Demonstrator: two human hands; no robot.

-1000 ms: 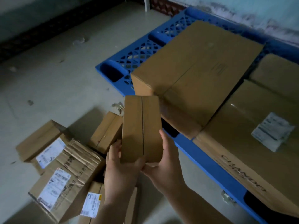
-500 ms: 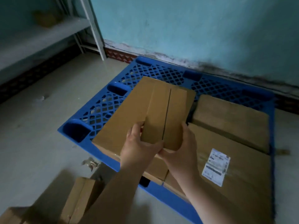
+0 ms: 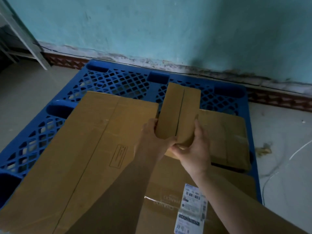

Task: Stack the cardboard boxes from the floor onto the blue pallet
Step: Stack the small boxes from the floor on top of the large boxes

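Observation:
A small oblong cardboard box point(image 3: 179, 110) with a centre seam is held out over the blue pallet point(image 3: 118, 81). My left hand point(image 3: 152, 137) grips its near left corner and my right hand point(image 3: 192, 147) grips its near right corner. The box hovers above the gap between a large flat cardboard box point(image 3: 81, 157) on the left and a smaller flat box point(image 3: 226, 137) on the right. A labelled box point(image 3: 168, 200) lies nearest to me, partly hidden by my forearms.
The pallet's far lattice strip is bare along the teal wall point(image 3: 168, 31). A white shelf leg point(image 3: 33, 48) stands at the back left. Pale floor point(image 3: 283, 149) with a thin white cable and some debris runs along the pallet's right side.
The view has swung up from the floor boxes to the pallet. Both hands have carried the small box forward and right, past the large box towards the pallet's far middle.

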